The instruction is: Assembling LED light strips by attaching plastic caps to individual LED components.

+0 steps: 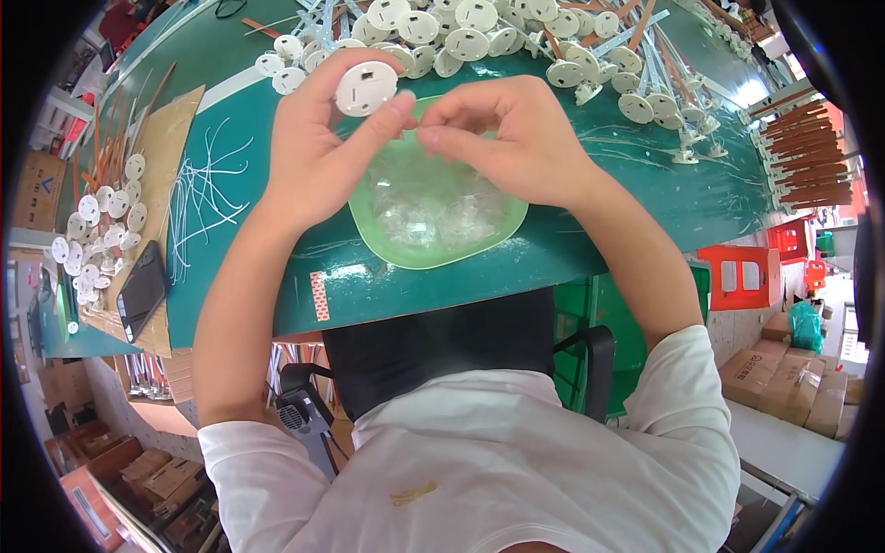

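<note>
Between thumb and fingers, my left hand grips a round white plastic disc with a small dark slot in its face. My right hand is close beside it, thumb and fingertips pinched together; whatever they hold is too small or hidden to name. Below both hands stands a light green bowl with clear, shiny small pieces inside. Beyond the hands lies a large heap of similar white discs on metal and brown strips.
More discs on strips lie on cardboard at the left, near a dark phone and loose white ties. A row of brown strips lines the right side. A red bin and cartons stand beyond the table's right edge.
</note>
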Demonstrator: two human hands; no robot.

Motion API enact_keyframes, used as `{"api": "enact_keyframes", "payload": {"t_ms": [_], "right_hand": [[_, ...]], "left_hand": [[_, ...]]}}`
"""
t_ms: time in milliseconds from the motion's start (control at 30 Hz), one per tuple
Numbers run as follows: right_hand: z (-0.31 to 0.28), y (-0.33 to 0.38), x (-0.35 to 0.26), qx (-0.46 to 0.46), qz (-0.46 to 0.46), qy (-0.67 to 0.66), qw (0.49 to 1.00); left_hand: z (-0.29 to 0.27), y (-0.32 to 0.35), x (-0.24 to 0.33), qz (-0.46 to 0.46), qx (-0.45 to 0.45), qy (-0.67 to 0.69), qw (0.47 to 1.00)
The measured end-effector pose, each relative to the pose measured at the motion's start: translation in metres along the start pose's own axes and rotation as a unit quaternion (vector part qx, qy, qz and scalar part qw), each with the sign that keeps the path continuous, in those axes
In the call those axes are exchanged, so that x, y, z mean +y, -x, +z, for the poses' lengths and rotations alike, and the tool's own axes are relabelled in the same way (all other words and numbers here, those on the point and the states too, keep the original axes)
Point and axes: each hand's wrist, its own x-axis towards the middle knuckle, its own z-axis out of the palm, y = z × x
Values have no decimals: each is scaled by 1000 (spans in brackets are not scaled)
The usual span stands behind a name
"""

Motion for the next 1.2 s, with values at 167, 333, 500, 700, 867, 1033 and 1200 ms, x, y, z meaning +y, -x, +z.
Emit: {"api": "enact_keyframes", "payload": {"t_ms": [167,333,500,700,867,1033,1200], "right_hand": [[-3,-2,-1,36,22,-31,999],[1,-2,1,64,-9,6,998],[3,-5,14,176,-263,206,926],[4,-7,20,187,-410,337,827],[9,-9,24,191,-426,344,815],[10,-8,21,206,-405,293,841],[6,-4,15,198,-369,264,869]], "left_hand": [[-5,1,5,50,-6,-38,998],[-4,1,6,33,-8,-38,999],[0,2,5,23,21,-42,999],[6,5,12,54,-10,-116,992],[7,6,13,43,9,-54,998],[8,5,13,43,26,-20,999],[4,4,8,52,29,-49,997]]}}
